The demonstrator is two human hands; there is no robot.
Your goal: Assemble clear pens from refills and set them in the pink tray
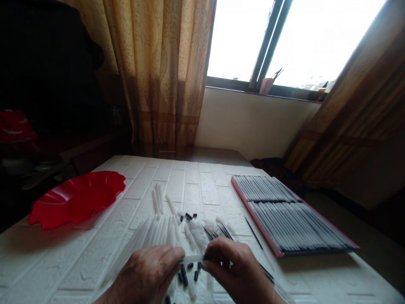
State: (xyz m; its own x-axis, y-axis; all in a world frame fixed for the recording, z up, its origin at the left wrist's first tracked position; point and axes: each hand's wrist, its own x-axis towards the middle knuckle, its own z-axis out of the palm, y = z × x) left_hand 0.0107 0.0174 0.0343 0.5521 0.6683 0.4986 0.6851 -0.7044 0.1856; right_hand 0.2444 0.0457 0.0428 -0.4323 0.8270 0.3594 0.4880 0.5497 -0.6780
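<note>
Between my two hands stretches a short translucent plastic tube (193, 259). My left hand (152, 266) pinches its left end between thumb and fingers. At the right end my right hand (237, 266) has thumb and fingertips closed, with something dark at the fingertips that I cannot make out clearly. Below the tube lie several small black caps (184, 274). More black caps (189, 216) are scattered just beyond it. A heap of clear tubes (155, 232) spreads behind my left hand. Thin black sticks (224, 231) lie just past my right hand.
A pink-edged tray (240, 196) at the right holds two rows of filled tubes (294, 223). A red wavy-rimmed dish (79, 196) stands at the left. The table (193, 169) has a white brick-pattern cover. Behind are a curtain (158, 76) and a window sill (234, 89).
</note>
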